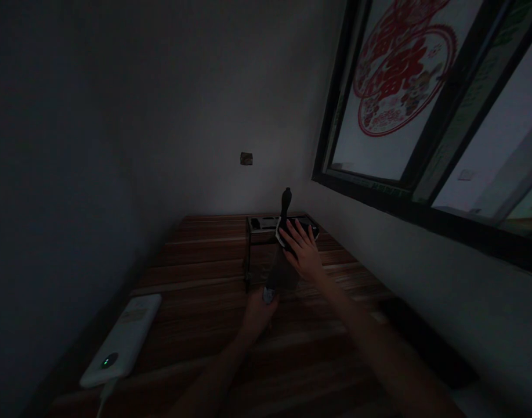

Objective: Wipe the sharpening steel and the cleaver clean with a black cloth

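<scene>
Roughly dead ahead of the hands, a black tool runs lengthwise away from us. Its narrow handle points toward the far wall; its broader, pale-edged body sits nearer, over a dark-edged box on the wood-grained table. Light is poor, so we note outlines more surely than surfaces.

The right hand is the nearer of the two: fingers spread, laid across the body from the right, just short of the handle, palm down as far as we can make out. It pinches nothing that we can see.

The left hand lies lower and closer to us, left of its partner, fingers curled around a grey end piece. From that grip a dim, dark shape slants up and slightly right toward the black body. Whether grip and body are one object or two that overlap, we cannot tell. Either way, we judge this near-to-far line to be the axis that matters: left hand at the near end, right hand alongside the middle, the far handle free of both.

Off left, well apart, we log a white power bank with a cable; off right, a dark slab by the wall.
</scene>
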